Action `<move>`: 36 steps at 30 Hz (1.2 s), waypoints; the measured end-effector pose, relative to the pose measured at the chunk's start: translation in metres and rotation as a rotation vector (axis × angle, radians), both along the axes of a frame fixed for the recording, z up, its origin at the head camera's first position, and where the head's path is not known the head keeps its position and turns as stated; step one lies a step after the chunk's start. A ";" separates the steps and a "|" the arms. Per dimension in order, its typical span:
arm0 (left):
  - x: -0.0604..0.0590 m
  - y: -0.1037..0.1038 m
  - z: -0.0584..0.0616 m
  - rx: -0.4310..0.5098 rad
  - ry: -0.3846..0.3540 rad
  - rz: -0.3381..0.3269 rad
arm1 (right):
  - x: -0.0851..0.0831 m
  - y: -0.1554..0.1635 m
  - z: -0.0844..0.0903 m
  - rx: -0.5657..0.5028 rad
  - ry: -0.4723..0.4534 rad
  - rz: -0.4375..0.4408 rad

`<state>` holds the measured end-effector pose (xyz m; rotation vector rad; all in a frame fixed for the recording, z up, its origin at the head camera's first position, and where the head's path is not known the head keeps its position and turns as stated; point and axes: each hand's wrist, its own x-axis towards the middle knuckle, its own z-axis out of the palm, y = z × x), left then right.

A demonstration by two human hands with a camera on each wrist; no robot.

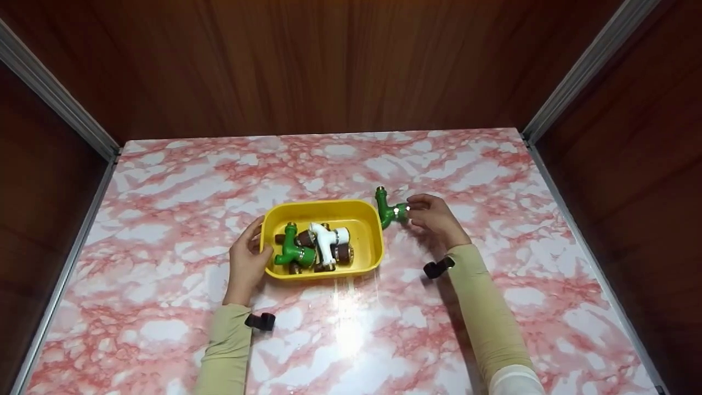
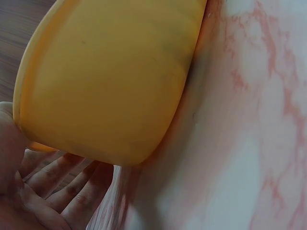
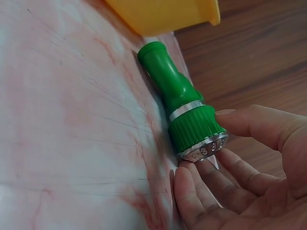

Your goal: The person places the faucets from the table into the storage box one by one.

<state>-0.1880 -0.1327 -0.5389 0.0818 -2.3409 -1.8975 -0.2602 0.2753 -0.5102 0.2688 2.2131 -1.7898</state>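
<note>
Pink-white marble-pattern table [image 1: 181,181] fills lower frame. Dark wood-panel walls [image 1: 329,60] at top and both sides, metal corner strips [image 1: 55,93] upper left and upper right. Light glare lower center.

The bench [image 1: 493,307] has a glossy, smooth pink-and-white marble-pattern surface that reflects light. The yellow tub [image 1: 373,241] is smooth plastic with a slight sheen. The green fitting [image 3: 180,103] beside it is moulded plastic, ribbed at the collar, with a bright polished metal ring and end cap. The fittings in the tub [image 1: 315,247] are green and white plastic with brown parts. The walls [image 1: 329,66] show matt wood-grain panelling with brushed metal edge rails [image 1: 581,71]. The sleeves [image 1: 482,307] are matt beige cloth.
</note>
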 end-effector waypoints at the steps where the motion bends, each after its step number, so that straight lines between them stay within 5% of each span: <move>1: 0.000 0.000 0.000 -0.001 0.003 0.002 | 0.000 0.000 0.000 0.007 0.004 0.001; 12: 0.001 0.001 0.001 0.000 0.024 0.001 | -0.002 -0.007 -0.003 0.071 0.039 0.003; 20: 0.017 0.008 0.038 0.016 -0.013 -0.024 | 0.001 -0.010 -0.001 0.084 0.060 0.013; 29: 0.017 0.009 0.039 0.024 -0.025 -0.026 | 0.004 -0.007 -0.001 0.088 0.053 -0.009; 36: 0.017 0.009 0.038 0.034 -0.027 -0.025 | 0.007 -0.005 -0.002 -0.031 0.024 -0.032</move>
